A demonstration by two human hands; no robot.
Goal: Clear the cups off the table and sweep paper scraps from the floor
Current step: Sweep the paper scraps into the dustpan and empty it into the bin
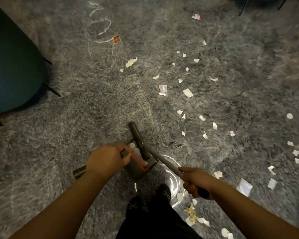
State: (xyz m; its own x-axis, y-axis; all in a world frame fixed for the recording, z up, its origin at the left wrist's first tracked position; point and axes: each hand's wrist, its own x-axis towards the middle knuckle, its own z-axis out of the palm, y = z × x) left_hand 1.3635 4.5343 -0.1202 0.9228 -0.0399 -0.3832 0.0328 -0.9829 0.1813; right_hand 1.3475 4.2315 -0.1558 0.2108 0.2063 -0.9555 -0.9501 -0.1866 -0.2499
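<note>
The left hand (pixel 109 156) is curled around the dark handle of the dustpan (pixel 138 163), which hangs or rests low just ahead of the feet, its open tray carrying an orange comb edge. The right hand (pixel 196 182) grips the grey shaft of the broom (pixel 166 163); the shaft's long axis runs from the near right up to the far left, and the dark broom head sits in or just above the pan. The paper scraps (pixel 187 92) lie scattered to the far right of both tools, in a band reaching from the mid-floor toward the right edge, with more near the right foot. The right hand is therefore the nearer one, and the next sweep would likely require swinging the broom head rightward and away from the pan. The scraps are thin, light, torn and irregular, mostly white. The floor (pixel 76 109) is speckled grey, hard and glossy. No cups or table are in view.
</note>
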